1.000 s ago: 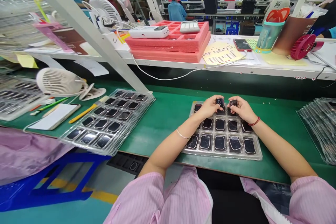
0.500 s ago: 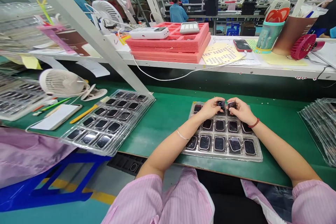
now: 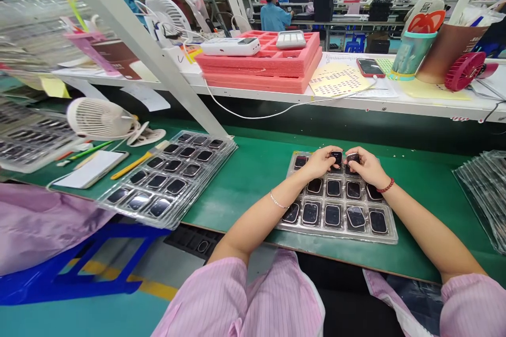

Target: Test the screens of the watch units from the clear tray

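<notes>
One small dark rounded-square piece (image 3: 336,158), rimmed in a lighter tone, was pinched upright or nearly so in the left hand (image 3: 319,162); a similar dark square (image 3: 353,157) was held close beside it, slightly tilted, in the right hand (image 3: 370,166). Beneath both hands and toward the wearer lay a clear compartmented tray (image 3: 306,230) of like pieces, one in the nearest row sitting askew (image 3: 356,217) in its pocket.

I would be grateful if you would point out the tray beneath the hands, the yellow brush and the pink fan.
Tray (image 3: 336,232): head view, on its near rim.
Yellow brush (image 3: 137,161): head view, on its handle.
Pink fan (image 3: 460,71): head view, on its round head.
</notes>
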A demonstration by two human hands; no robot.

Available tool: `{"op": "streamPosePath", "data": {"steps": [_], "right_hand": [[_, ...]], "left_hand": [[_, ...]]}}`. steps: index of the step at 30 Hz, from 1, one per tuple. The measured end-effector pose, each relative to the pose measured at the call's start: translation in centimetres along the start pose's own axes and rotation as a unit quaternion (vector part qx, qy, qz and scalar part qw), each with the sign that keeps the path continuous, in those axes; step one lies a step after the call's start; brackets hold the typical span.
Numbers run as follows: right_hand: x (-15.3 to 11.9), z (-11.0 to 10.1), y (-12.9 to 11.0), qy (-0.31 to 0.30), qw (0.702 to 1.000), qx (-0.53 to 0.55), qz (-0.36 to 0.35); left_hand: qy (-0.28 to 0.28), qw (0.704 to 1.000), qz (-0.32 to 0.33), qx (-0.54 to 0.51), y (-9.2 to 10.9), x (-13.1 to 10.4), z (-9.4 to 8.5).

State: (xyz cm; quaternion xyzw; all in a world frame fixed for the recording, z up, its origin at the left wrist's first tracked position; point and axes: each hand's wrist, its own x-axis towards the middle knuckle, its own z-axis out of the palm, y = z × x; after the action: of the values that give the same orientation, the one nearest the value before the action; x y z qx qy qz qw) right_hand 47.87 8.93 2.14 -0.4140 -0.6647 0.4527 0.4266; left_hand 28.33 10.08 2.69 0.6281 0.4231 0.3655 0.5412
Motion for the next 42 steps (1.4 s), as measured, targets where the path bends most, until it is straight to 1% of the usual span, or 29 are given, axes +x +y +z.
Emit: {"op": "streamPosePath", "data": {"steps": [5,9,18,21,24,26,31,37,42], "right_hand": [[0.1,-0.03,0.14,-0.007,1.0,0.018,0.013],[0.15,-0.04,0.17,-0.012,1.0,0.015,0.021],[-0.04,-0.1,0.24,-0.015,1.0,-0.013,0.0],[-0.09,-0.11,0.39,-0.024,0.999,-0.027,-0.01],[-0.08,-0.1,0.41,-0.025,0.999,-0.025,-0.018],[-0.07,-0.1,0.34,-0.019,1.0,-0.013,-0.011],[-0.06,-0.12,0.06,-0.024,1.0,0.016,0.011],[-0.1,-0.2,-0.2,-0.028,0.999,0.009,0.015],[-0.1,-0.21,-0.31,-0.031,0.999,0.005,0.012]], "left_hand": [[-0.001,1.0,0.002,-0.022,0.05,-0.06,0.05],[-0.006,1.0,0.006,-0.018,0.42,-0.21,0.11],[-0.007,1.0,0.006,0.004,0.35,-0.24,0.01],[-0.001,1.0,-0.001,-0.005,0.32,-0.24,0.07],[-0.001,0.999,0.013,-0.031,0.29,-0.2,0.17],[0.001,0.999,0.023,-0.036,0.28,-0.19,0.18],[0.015,1.0,0.012,-0.011,0.36,-0.25,0.05],[0.022,0.999,0.023,-0.011,0.55,-0.26,0.13],[0.027,0.999,0.032,-0.011,0.07,0.06,0.19]]}}
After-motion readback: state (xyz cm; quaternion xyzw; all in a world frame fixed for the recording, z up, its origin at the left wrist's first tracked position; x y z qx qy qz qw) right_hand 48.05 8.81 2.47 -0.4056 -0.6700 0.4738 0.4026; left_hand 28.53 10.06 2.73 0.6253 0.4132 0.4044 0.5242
